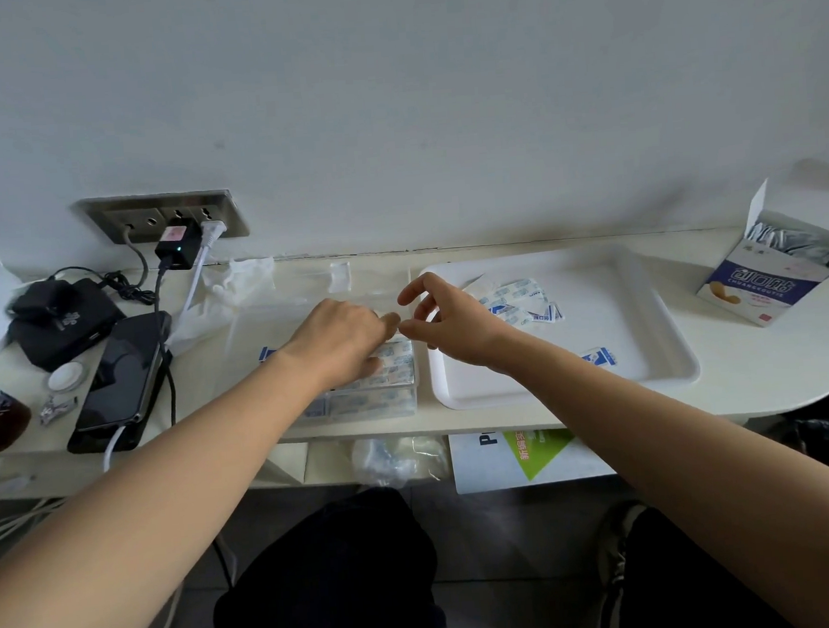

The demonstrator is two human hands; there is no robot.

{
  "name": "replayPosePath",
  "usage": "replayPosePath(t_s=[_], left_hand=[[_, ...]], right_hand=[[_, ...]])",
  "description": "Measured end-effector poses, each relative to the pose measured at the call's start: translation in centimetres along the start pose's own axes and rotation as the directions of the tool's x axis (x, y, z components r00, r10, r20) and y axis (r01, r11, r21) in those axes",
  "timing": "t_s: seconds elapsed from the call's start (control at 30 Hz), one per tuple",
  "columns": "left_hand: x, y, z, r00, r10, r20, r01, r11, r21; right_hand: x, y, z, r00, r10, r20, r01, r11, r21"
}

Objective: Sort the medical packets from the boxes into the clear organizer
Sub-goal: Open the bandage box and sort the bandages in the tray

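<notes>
Looking down from the head camera, the left hand [341, 341] grips the packets [399, 366] stacked inside the clear organizer [375, 408] on the worktop [749, 364], fingers bent over their far edge and thumb pressed on them. The right hand [452, 321] hovers just beside it, fingers curled and spread, thumb tip meeting the left fingertips (whether it pinches anything, I cannot tell). Loose packets [519, 301] lie on the white tray [652, 375]; an open box [768, 284] stands further right.
</notes>
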State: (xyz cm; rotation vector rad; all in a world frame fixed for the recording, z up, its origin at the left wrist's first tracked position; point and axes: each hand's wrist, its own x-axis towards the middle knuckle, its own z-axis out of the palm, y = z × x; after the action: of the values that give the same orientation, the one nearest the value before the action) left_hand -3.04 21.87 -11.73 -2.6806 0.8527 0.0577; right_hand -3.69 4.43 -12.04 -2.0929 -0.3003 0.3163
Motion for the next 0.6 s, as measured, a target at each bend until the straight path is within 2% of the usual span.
replayPosePath(t_s=[0.23,0.4,0.53,0.6], left_hand=[[-0.07,-0.52,0.60,0.998,0.027,0.050,-0.024,0.997,-0.073],[-0.15,-0.43,0.64,0.999,0.041,-0.004,-0.041,0.999,-0.007],[0.01,-0.18,0.49,1.000,-0.007,-0.025,0.006,0.999,-0.038],[0.14,-0.05,0.37,0.999,-0.049,0.011,0.049,0.997,-0.057]], right_hand=[[0.07,0.15,-0.01,1.000,0.008,0.010,-0.009,1.000,0.006],[0.06,0.19,0.00,1.000,0.007,0.007,-0.007,1.000,0.004],[0.12,0.24,0.01,1.000,0.003,0.009,-0.003,1.000,0.002],[0.15,0.31,0.06,1.000,0.005,0.005,-0.005,1.000,-0.001]])
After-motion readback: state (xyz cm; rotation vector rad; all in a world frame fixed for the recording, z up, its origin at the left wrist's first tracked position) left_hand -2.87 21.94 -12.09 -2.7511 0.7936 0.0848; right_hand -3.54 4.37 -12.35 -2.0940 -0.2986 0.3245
